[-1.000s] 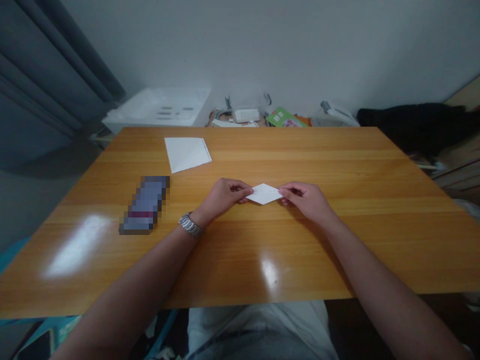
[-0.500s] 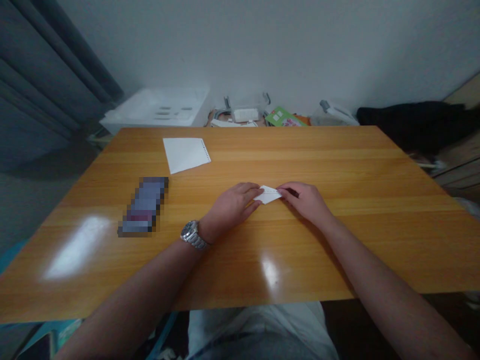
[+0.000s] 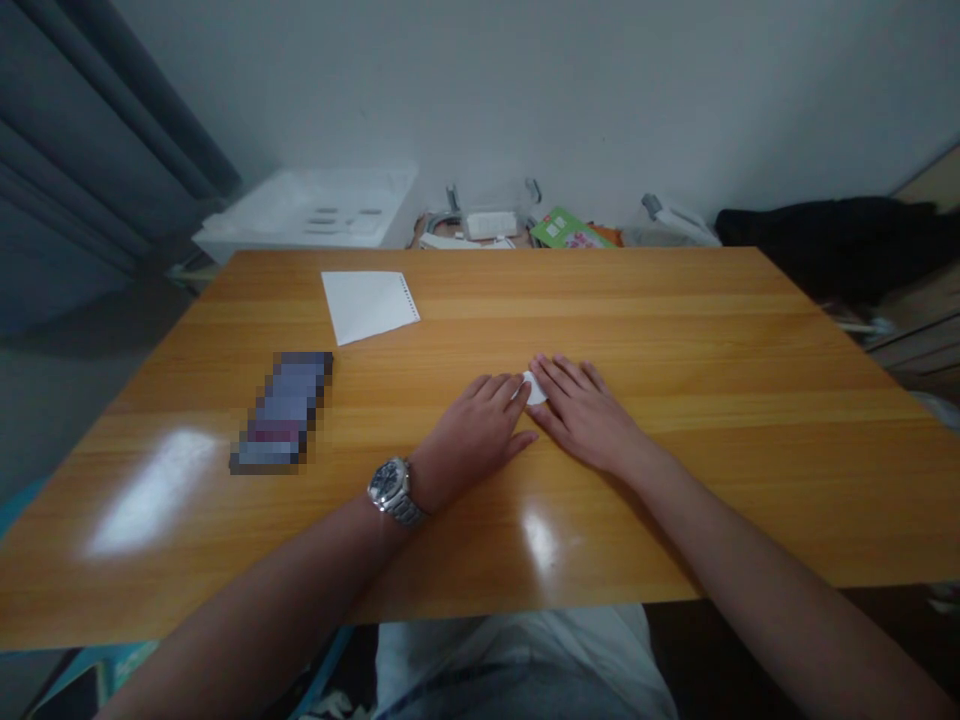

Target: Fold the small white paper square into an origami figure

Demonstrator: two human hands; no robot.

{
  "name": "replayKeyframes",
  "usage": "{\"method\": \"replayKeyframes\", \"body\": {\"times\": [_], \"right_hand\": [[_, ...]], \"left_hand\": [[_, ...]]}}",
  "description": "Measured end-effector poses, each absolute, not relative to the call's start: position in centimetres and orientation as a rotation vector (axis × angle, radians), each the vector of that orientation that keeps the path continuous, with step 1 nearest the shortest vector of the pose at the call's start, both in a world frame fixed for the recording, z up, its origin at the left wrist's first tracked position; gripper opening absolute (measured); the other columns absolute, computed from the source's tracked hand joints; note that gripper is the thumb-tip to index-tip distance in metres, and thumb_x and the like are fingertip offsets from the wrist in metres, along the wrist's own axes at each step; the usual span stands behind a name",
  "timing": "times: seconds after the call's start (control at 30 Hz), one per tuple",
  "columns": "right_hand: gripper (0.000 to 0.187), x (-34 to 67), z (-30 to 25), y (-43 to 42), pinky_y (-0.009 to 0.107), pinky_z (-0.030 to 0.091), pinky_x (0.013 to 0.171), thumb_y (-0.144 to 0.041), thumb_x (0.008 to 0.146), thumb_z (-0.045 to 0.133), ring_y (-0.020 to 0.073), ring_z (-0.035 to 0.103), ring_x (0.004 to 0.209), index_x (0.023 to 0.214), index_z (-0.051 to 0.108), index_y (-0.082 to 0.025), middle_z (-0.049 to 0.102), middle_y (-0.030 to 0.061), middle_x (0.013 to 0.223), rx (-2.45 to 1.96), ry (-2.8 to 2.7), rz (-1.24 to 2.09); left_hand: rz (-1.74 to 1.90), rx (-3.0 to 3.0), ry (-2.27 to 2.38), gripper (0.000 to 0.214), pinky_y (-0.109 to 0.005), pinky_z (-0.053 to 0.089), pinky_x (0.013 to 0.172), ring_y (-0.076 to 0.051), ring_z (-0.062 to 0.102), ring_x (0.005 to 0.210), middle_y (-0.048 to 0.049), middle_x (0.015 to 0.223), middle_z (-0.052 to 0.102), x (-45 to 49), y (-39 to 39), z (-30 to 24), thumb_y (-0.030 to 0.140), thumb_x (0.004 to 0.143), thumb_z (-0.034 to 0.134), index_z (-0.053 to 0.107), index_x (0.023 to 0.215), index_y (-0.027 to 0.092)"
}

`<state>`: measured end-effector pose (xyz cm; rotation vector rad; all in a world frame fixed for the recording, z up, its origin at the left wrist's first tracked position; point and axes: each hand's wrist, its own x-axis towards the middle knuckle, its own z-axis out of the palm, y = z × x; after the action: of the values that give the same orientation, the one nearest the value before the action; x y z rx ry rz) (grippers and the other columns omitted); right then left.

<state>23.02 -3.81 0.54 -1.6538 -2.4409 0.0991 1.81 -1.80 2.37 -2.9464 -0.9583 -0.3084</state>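
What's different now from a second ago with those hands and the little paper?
The left hand and right hand have let go of their pinch on the ends of the folded paper. Both have turned palm down and moved inward, their fingers covering much of it. The wristwatch turned too, showing its dial. The white sheet stayed put on the table.

Worktop (image 3: pixel 712 330): smooth wood grain, glossy, with bright reflections. Small piece (image 3: pixel 534 388) and loose sheet (image 3: pixel 371 305): matt paper, the latter with one perforated edge. Wristwatch (image 3: pixel 397 490): shiny metal. Curtain (image 3: pixel 82 130): matt, folded cloth. Tray (image 3: pixel 281 215): smooth, apparently plastic. Wall (image 3: pixel 480 90): smooth, matt.
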Motion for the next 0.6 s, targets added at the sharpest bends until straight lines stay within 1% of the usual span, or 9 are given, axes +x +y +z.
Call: {"method": "replayKeyframes", "body": {"times": [0.1,0.17,0.33,0.5,0.6], "right_hand": [[0.066,22.7,0.6,-4.2,0.06,0.014,0.125,-0.056,0.105,0.028,0.0308,0.024,0.155,0.162,0.028,-0.022,0.031,0.0087,0.167,-1.694,-2.425,0.104],[0.067,22.6,0.7,-4.2,0.059,0.011,0.126,-0.057,0.105,0.027,0.0301,0.022,0.156,0.163,0.026,-0.024,0.031,0.0077,0.167,-1.676,-2.428,0.11],[0.069,22.6,0.7,-4.2,0.056,0.01,0.127,-0.057,0.105,0.024,0.0277,0.024,0.156,0.164,0.02,-0.022,0.03,0.0101,0.167,-1.661,-2.458,0.177],[0.072,22.7,0.4,-4.2,0.054,0.007,0.128,-0.059,0.105,0.023,0.0259,0.021,0.156,0.165,0.017,-0.02,0.024,0.0106,0.168,-1.687,-2.47,0.215],[0.073,22.7,0.2,-4.2,0.054,0.006,0.128,-0.06,0.105,0.022,0.0253,0.02,0.157,0.165,0.017,-0.02,0.021,0.0101,0.169,-1.703,-2.466,0.209]], "left_hand": [[-0.312,-2.949,-0.966,0.062,-0.045,0.031,0.12,-0.032,0.048,0.135,-0.0198,0.144,0.054,1.9,-2.0,2.3,0.049,0.102,0.049,0.047,0.145,0.003],[-0.322,-2.953,-0.973,0.063,-0.045,0.031,0.12,-0.032,0.048,0.136,-0.0198,0.145,0.054,2.0,-2.0,2.3,0.049,0.102,0.049,0.047,0.146,0.004],[-0.338,-2.949,-0.995,0.056,-0.046,0.031,0.121,-0.03,0.048,0.138,-0.0187,0.147,0.054,2.0,-1.9,2.2,0.044,0.105,0.043,0.046,0.147,0.008],[-0.325,-2.939,-1.001,0.056,-0.048,0.025,0.125,-0.028,0.037,0.149,-0.0179,0.159,0.042,1.8,-2.1,1.8,0.042,0.107,0.035,0.041,0.152,0.009],[-0.307,-2.93,-1.014,0.058,-0.049,0.022,0.126,-0.027,0.031,0.153,-0.0166,0.162,0.038,1.5,-2.4,1.3,0.043,0.108,0.031,0.036,0.156,0.01]]}}
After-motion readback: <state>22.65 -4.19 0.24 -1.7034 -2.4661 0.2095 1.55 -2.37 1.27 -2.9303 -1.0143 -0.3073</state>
